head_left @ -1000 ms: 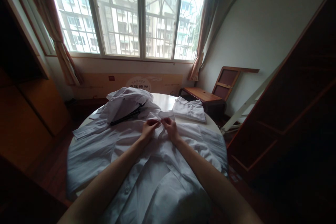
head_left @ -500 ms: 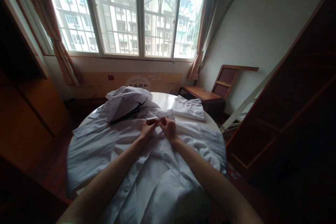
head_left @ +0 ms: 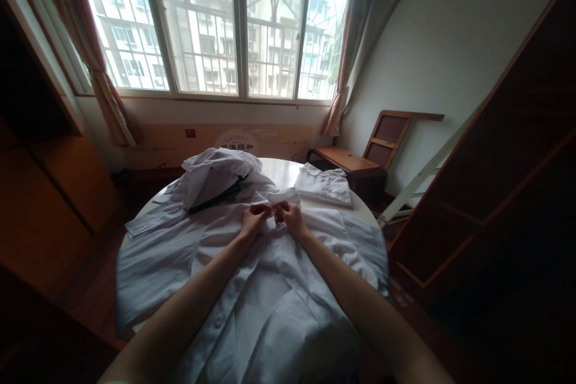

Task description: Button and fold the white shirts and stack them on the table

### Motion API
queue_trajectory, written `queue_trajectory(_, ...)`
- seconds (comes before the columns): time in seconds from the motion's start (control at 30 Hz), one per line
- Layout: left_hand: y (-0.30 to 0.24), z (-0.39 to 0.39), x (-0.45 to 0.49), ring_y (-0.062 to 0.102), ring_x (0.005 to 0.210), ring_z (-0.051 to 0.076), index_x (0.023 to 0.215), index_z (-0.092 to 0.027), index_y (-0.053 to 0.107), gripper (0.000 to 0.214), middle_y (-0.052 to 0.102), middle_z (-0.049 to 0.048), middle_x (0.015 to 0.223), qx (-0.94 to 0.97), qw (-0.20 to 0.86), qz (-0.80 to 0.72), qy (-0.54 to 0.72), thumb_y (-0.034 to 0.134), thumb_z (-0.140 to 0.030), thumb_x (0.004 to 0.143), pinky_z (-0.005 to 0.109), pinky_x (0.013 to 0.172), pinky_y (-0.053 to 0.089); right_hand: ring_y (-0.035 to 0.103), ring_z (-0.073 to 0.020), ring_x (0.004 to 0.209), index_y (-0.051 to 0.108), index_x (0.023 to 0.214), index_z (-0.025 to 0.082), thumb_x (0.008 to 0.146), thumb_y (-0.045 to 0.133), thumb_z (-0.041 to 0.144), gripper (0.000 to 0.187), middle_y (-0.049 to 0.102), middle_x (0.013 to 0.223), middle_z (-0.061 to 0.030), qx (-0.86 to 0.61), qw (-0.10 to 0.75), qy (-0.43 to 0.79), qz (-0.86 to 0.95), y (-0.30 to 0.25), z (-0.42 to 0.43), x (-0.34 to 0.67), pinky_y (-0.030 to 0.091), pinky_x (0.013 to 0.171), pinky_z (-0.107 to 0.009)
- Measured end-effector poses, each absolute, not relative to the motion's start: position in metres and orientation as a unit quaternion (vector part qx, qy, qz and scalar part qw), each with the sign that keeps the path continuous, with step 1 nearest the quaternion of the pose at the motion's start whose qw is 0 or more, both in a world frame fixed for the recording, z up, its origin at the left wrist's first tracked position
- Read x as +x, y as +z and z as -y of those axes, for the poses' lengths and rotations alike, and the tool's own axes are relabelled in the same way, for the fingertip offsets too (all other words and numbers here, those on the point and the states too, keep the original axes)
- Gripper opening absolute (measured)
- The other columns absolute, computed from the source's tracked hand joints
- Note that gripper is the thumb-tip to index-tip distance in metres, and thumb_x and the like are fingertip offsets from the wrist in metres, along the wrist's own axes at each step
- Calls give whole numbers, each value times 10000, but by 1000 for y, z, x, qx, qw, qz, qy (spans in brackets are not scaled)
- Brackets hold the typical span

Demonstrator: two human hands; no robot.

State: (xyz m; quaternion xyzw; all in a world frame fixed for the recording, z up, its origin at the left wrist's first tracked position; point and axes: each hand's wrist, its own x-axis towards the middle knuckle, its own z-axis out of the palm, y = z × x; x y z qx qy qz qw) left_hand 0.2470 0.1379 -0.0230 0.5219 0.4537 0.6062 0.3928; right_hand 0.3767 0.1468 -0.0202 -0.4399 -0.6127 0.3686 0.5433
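A white button-up shirt lies spread over the round table, its front partly open and its lower end hanging toward me. At its collar, my left hand pinches one front edge just below the collar. Close beside it, my right hand pinches the opposite edge, thumb and fingers together. A narrow gap separates the two sets of fingertips. Whatever button or buttonhole lies between the fingers is too small to make out. One cuff rests flat at the left.
Behind my left hand is a heap of white clothing with a dark flat item in it. A folded white shirt lies at the back right. Beyond stand a wooden chair, a pale ladder and a window.
My fingertips were together at the collar and are now slightly apart. The right hand has shifted a little and its wrist has turned. The shirt lies nearly as before.
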Motion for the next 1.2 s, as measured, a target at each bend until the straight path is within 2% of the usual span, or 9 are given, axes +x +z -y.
queue_trajectory(0.13, -20, -135, 247, 639, 664, 196, 596, -150, 681, 52, 692, 55, 643, 515, 407, -467, 592, 688, -191, 565, 297, 664, 499, 541, -135, 383, 595, 668, 154, 619, 638, 408, 262, 575, 443, 13, -419, 546, 424, 589, -22, -147, 376, 443, 402, -241)
queue_trajectory(0.27, -18, -134, 248, 644, 679, 195, 613, -152, 687, 48, 699, 53, 667, 493, 423, -471, 597, 684, -162, 567, 295, 678, 497, 560, -143, 407, 583, 689, 164, 636, 638, 397, 246, 589, 468, 7, -441, 539, 408, 590, -24, -146, 375, 441, 408, -244)
queue_trajectory(0.4, -18, -135, 250, 649, 683, 186, 685, -143, 699, 111, 709, 60, 713, 480, 450, -456, 599, 670, -224, 613, 286, 664, 496, 595, -163, 479, 607, 715, 168, 696, 606, 307, 140, 634, 554, -21, -471, 529, 327, 626, -25, -147, 375, 464, 471, -267)
queue_trajectory(0.57, -19, -135, 250, 646, 698, 185, 689, -139, 696, 139, 707, 63, 717, 487, 434, -468, 596, 707, -226, 580, 270, 655, 487, 631, -183, 663, 647, 741, 159, 721, 609, 230, 83, 679, 713, -63, -501, 493, 173, 690, -24, -147, 376, 485, 647, -291)
queue_trajectory(0.67, -20, -136, 249, 643, 690, 184, 673, -133, 689, 120, 703, 63, 704, 492, 421, -471, 599, 697, -219, 590, 269, 657, 482, 628, -173, 678, 651, 762, 142, 734, 607, 207, 83, 679, 781, -84, -508, 473, 132, 708, -24, -147, 376, 484, 656, -278)
queue_trajectory(1.2, -21, -135, 250, 619, 615, 164, 617, -125, 648, 114, 668, 52, 619, 539, 335, -504, 586, 647, -239, 622, 247, 603, 451, 633, -145, 701, 630, 794, 135, 756, 591, 175, 67, 688, 800, -69, -527, 433, 140, 718, -15, -140, 373, 486, 676, -239)
